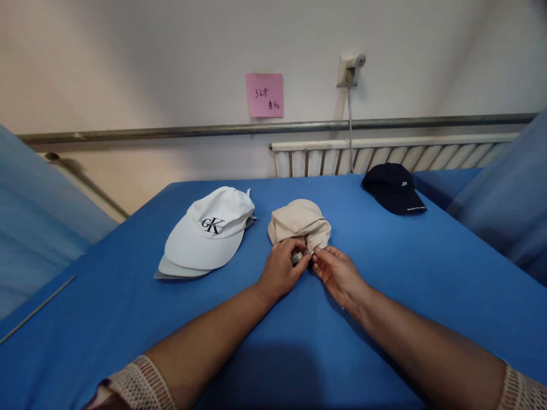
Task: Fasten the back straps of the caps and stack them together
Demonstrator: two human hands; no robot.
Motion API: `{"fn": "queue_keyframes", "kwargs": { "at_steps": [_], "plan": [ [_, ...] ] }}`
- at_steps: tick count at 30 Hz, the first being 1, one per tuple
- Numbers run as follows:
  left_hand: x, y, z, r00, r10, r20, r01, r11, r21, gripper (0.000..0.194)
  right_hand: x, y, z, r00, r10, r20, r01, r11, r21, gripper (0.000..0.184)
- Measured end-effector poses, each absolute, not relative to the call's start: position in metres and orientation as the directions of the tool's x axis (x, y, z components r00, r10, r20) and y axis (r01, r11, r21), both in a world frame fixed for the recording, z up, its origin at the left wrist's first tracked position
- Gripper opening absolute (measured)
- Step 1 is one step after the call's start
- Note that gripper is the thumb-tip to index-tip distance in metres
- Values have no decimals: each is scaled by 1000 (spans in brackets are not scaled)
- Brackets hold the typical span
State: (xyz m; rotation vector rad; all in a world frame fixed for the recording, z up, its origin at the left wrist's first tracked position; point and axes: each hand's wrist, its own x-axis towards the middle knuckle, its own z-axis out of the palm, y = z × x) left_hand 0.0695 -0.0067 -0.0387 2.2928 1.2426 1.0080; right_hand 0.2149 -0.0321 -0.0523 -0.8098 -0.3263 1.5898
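Note:
A beige cap [298, 217] lies in the middle of the blue-covered table, its back opening and strap facing me. My left hand [282, 266] pinches the left side of the strap near a small light-coloured buckle or tag. On the other side, my right hand [337, 274] grips the strap end between thumb and fingers. Both hands almost meet at the cap's near edge, and the fingertips partly hide the fastening. To the left sits a white cap [205, 242] with black letters, stacked on another pale cap [182, 269].
A dark navy cap [391, 185] rests at the back right of the blue sheet [367, 319]. A thin stick [38, 308] lies at the left edge. Behind are a metal rail [179, 132], a radiator [384, 152] and a plugged cable [350, 125]. Blue curtains [38, 216] hang at both sides.

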Motion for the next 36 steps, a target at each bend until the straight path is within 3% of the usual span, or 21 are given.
{"fn": "queue_keyframes", "kwargs": {
  "at_steps": [9,18,24,36],
  "plan": [
    [69,-5,-41,361,841,402,569,-540,620,16,218,-33,-51,-40,932,-359,-799,-246,-549,22],
    [69,-6,-45,412,819,398,516,-571,639,15,219,-26,-57,141,925,-353,-703,-157,-694,35],
    [68,-6,-43,370,814,448,475,-580,662,21,221,-25,-54,132,951,-279,-611,-144,-779,41],
    [68,3,-46,303,897,323,271,-406,873,26,218,-27,-47,114,984,-139,-387,-85,-918,38]
  ]
}}
